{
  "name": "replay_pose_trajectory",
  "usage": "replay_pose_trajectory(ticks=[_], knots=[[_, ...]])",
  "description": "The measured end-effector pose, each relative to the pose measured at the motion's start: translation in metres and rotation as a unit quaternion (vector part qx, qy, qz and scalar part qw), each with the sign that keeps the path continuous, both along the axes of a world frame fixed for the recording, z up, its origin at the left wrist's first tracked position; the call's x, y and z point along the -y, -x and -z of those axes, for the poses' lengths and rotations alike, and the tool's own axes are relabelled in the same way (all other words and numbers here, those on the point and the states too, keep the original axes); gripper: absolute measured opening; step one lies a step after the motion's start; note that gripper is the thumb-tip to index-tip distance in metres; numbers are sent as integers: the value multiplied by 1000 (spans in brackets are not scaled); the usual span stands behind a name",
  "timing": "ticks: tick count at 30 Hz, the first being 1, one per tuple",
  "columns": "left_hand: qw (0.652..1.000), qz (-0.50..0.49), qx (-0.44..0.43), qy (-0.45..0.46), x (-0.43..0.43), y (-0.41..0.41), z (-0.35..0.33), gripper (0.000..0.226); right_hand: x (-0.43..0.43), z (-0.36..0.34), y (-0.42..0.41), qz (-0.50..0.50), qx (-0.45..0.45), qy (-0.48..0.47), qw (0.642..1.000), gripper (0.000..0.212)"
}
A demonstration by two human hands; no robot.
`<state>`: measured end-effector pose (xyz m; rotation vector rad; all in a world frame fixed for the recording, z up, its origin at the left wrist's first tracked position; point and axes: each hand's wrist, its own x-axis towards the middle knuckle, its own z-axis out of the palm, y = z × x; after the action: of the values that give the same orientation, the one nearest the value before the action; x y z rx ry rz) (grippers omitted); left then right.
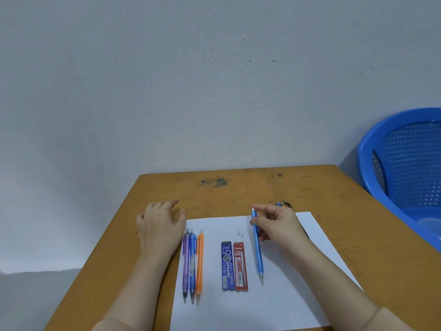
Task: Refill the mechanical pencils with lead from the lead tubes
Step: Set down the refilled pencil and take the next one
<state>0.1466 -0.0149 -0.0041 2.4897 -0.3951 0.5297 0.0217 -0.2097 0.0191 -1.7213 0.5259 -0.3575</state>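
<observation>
Pencil (257, 244) front-to-back, tip nearward

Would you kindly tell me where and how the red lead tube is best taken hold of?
Probably near its near end, from above and the right: the red lead tube lies flat on the paper, the blue lead tube lies close along its left edge, and only its right edge and ends are free. The left hand holds nothing.

Illumination even, rather dim, cool cast. Faint soft shadows beside the blue pencil (257, 247) on the white paper (274, 302). Wide-angle stretching toward frame edges. Detail slightly soft throughout.
</observation>
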Motion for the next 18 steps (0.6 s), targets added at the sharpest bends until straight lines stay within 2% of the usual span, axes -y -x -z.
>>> replay_pose_trajectory(ticks=[7,12,18], knots=[[998,-10,-49,-46,-5,-6,4,43,-5,6,0,-69,-81,125,987,35],[989,21,-104,-102,-7,-11,10,54,-5,7,0,-72,-88,139,984,36],[983,17,-136,-124,-6,-11,13,60,-5,12,-4,-79,-99,178,976,31]])
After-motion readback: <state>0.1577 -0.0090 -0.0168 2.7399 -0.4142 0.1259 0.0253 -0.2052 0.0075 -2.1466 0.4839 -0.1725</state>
